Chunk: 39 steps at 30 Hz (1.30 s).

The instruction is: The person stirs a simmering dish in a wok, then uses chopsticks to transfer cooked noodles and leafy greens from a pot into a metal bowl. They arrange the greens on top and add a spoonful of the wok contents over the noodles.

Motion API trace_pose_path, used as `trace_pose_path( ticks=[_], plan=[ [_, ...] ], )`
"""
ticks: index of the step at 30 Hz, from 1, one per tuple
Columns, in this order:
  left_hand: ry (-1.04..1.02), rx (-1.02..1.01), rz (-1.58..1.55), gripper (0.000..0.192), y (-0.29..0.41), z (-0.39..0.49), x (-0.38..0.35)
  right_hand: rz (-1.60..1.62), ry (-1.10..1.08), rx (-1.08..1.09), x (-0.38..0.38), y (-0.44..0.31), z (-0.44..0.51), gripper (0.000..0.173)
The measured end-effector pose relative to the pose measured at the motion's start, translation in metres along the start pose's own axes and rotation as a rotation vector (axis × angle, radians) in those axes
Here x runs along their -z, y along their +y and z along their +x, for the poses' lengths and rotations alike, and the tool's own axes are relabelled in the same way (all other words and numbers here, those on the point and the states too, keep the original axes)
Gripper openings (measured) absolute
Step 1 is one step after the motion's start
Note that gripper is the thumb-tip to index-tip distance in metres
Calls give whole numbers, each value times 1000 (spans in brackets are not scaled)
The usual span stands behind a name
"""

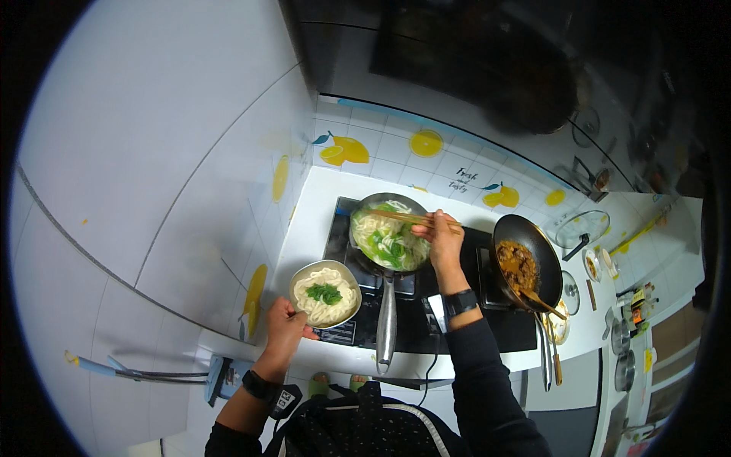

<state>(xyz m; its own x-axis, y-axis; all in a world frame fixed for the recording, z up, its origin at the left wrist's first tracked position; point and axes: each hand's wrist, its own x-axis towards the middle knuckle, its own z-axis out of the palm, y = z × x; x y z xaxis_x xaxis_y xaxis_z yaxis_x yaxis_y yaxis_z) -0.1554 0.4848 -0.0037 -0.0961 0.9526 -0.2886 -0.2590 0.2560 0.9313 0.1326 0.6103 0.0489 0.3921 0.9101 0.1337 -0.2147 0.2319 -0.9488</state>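
Note:
My left hand [287, 323] grips the near-left rim of a metal bowl [356, 311] of thick white noodles [313, 282] topped with chopped leafy greens [324, 293]. In my right hand [444, 240] is a pair of wooden chopsticks [400, 216], their tips over the left part of a pan. That pan, with a long metal handle [386, 325], stands on the back left of the cooktop and holds noodles with green leaves [390, 245] in liquid. The bowl is in front of the pan, to its left, and does not touch it.
A dark wok [548, 251] with brown stewed food and a wooden spatula [542, 303] stands on the right of the black cooktop [462, 331]. Further right are a glass lid [582, 228], small dishes and bottles. A tiled wall [388, 134] with lemon prints rises behind.

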Motion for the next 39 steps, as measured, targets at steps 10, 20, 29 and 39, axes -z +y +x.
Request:
trace_pose_path(
  ticks=[10,20,29,39],
  plan=[
    [-33,-9,18,10,7,5,-12,145,-179,-32,33,-46,-47,27],
    [-37,-13,38,10,1,11,-15,-152,-232,28,5,-56,-48,24],
    [-34,-11,-12,14,0,11,-10,-650,-314,234,1,-36,-38,19],
    [5,-15,-38,13,6,6,-10,-378,-156,242,9,-60,-28,25]
  ],
)
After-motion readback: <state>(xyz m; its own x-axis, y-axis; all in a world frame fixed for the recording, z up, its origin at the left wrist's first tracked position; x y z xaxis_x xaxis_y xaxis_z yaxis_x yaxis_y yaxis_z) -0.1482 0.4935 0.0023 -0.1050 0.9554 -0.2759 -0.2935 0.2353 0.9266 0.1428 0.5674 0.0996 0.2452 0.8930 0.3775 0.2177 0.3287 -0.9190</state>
